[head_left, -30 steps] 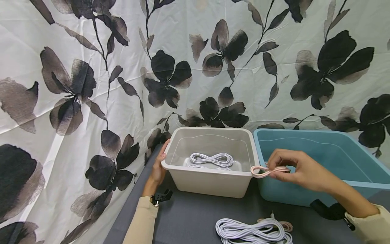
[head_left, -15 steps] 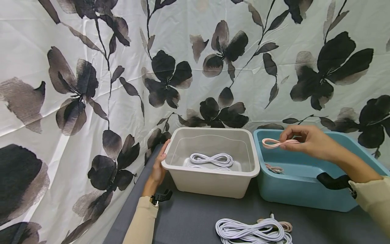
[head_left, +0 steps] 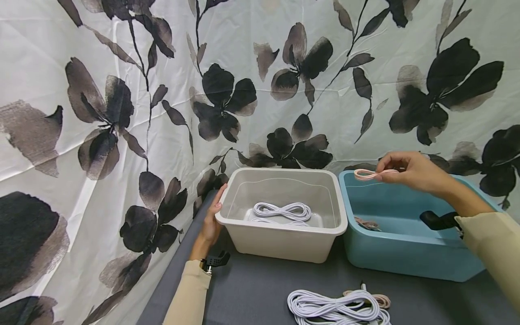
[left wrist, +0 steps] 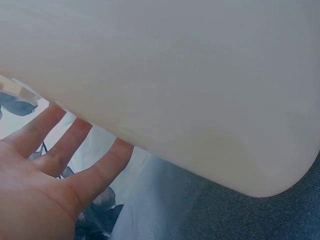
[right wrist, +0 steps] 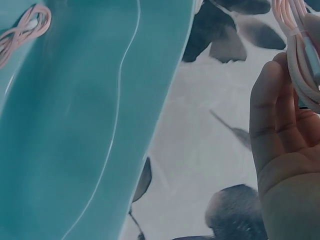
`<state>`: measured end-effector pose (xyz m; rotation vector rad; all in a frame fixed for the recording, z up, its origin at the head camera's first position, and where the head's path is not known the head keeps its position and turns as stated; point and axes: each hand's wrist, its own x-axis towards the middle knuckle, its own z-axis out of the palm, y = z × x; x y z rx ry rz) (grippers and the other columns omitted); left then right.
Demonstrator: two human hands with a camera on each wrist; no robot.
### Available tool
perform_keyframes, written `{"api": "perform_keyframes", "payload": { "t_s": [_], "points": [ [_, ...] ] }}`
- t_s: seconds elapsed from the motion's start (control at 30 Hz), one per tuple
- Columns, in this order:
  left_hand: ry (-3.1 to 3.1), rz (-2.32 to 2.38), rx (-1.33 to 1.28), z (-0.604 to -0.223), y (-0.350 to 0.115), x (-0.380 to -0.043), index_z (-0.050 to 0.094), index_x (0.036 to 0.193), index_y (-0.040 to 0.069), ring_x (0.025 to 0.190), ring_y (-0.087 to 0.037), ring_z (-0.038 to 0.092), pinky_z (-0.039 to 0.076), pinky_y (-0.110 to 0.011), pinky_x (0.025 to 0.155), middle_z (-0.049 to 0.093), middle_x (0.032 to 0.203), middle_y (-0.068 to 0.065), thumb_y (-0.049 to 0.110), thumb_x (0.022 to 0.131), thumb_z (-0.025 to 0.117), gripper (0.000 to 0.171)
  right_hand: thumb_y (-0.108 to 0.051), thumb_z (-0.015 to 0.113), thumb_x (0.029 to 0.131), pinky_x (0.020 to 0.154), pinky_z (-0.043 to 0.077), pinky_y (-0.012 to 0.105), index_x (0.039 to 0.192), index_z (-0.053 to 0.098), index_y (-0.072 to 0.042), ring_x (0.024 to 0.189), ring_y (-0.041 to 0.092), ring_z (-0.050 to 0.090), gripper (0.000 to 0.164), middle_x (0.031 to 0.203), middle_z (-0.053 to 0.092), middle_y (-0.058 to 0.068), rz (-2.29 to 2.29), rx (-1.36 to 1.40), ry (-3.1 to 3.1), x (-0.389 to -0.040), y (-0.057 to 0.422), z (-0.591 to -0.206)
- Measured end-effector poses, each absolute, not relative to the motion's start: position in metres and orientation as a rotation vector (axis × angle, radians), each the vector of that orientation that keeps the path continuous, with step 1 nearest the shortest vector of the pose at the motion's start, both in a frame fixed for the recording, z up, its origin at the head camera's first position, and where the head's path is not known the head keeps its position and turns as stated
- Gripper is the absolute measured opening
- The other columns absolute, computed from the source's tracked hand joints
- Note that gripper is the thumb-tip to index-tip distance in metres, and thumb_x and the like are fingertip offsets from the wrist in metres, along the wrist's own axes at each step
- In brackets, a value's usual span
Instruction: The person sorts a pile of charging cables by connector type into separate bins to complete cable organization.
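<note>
Above the far part of the blue bin (head_left: 410,266), my right hand (head_left: 422,175) pinches a bundled pink cable (head_left: 363,175); its pale connector (right wrist: 311,59) shows in the right wrist view. Another pink cable (head_left: 367,224) lies on that bin's floor, at its left end. My left hand (head_left: 210,225) rests against the left end of the beige bin (head_left: 280,243). In the left wrist view its fingers (left wrist: 102,172) are spread and nearly straight, with their tips hidden by the bin. Bundled white cables (head_left: 284,211) lie inside the beige bin.
In front of the bins, a pile of white cables (head_left: 331,307) lies on the dark grey tabletop (head_left: 252,289), with a pinkish cable (head_left: 382,301) partly behind it. A floral curtain (head_left: 227,40) hangs close behind the bins and along the left.
My right hand has carried the pink cable from the gap between the bins up and back over the blue bin, uncovering the cable inside. The left hand has stayed put.
</note>
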<state>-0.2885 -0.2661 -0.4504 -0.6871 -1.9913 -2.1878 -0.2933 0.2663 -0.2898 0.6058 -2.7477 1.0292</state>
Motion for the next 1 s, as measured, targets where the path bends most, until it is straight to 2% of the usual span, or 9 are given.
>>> {"api": "perform_keyframes", "payload": {
  "t_s": [0.23, 0.47, 1.0],
  "points": [
    [-2.008, -2.19, -0.679, -0.45, -0.268, -0.288, 0.015, 0.166, 0.027, 0.153, -0.025, 0.018, 0.024, -0.05, 0.117, 0.013, 0.173, 0.002, 0.031, 0.098, 0.027, 0.069, -0.024, 0.075, 0.093, 0.07, 0.048, 0.032, 0.105, 0.073, -0.011, 0.087, 0.018, 0.057, 0.018, 0.096, 0.066, 0.003, 1.038, 0.596, -2.766, -0.315, 0.275, -0.298],
    [-1.998, -2.188, -0.689, -0.45, -0.266, -0.289, 0.013, 0.166, 0.018, 0.151, -0.027, 0.019, 0.021, -0.051, 0.118, 0.011, 0.173, -0.005, 0.029, 0.098, 0.027, 0.071, -0.028, 0.074, 0.094, 0.069, 0.049, 0.034, 0.108, 0.072, -0.009, 0.084, 0.019, 0.057, 0.025, 0.099, 0.065, 0.006, 1.042, 0.545, -2.804, -0.331, 0.283, -0.308],
    [-1.981, -2.194, -0.696, -0.449, -0.265, -0.29, 0.013, 0.166, 0.019, 0.151, -0.025, 0.019, 0.019, -0.051, 0.118, 0.012, 0.173, -0.005, 0.028, 0.097, 0.027, 0.071, -0.032, 0.074, 0.094, 0.071, 0.048, 0.037, 0.109, 0.071, -0.006, 0.083, 0.021, 0.056, 0.03, 0.099, 0.064, 0.009, 1.072, 0.502, -2.853, -0.346, 0.288, -0.328]
  ]
}}
